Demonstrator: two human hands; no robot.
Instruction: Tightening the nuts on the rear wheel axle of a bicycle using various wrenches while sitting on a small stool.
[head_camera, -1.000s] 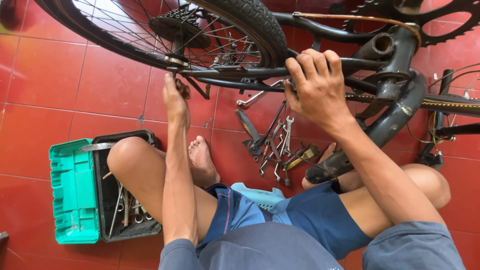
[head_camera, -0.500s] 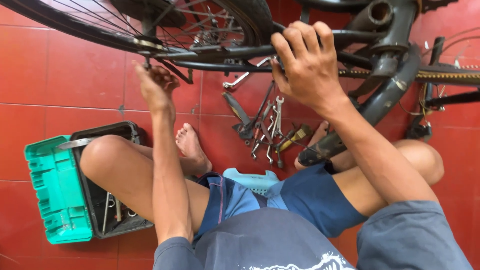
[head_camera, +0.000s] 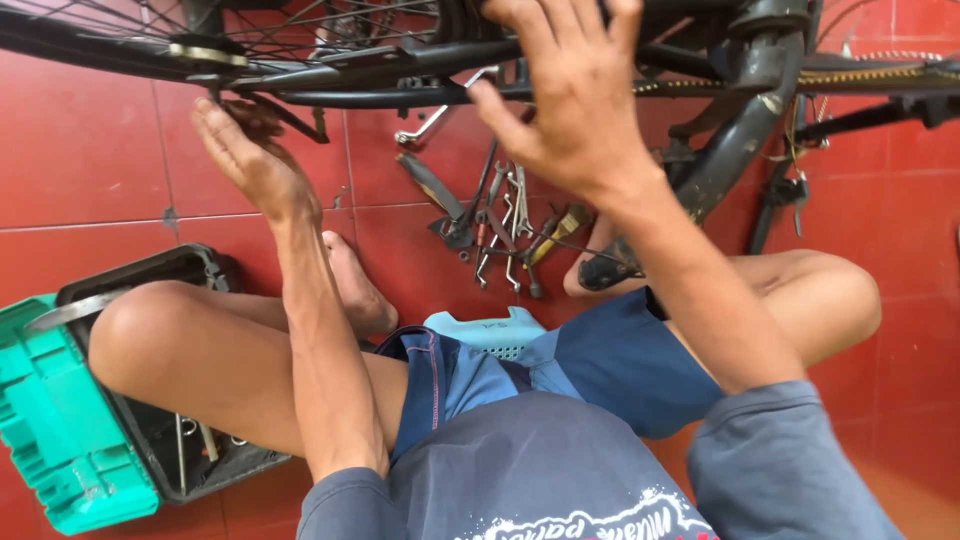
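A black bicycle frame (head_camera: 400, 62) with its spoked rear wheel (head_camera: 300, 25) crosses the top of the view. My left hand (head_camera: 250, 155) reaches up under the rear axle (head_camera: 208, 55), fingers curled against the dropout; whether it pinches anything is hidden. My right hand (head_camera: 570, 95) lies over the frame tubes near the chain (head_camera: 880, 78). Its fingers wrap over the upper tube at the picture's top edge and the thumb sticks out left.
Wrenches and other hand tools (head_camera: 495, 225) lie in a heap on the red tiled floor (head_camera: 90, 160). An open toolbox with a green lid (head_camera: 50, 420) stands at the left by my knee. I sit on a low pale-blue stool (head_camera: 490, 330). A pedal crank (head_camera: 780, 190) hangs at the right.
The view has dropped and closed in, so the bicycle sits higher in the picture. Both hands stay on the same parts of the bicycle.
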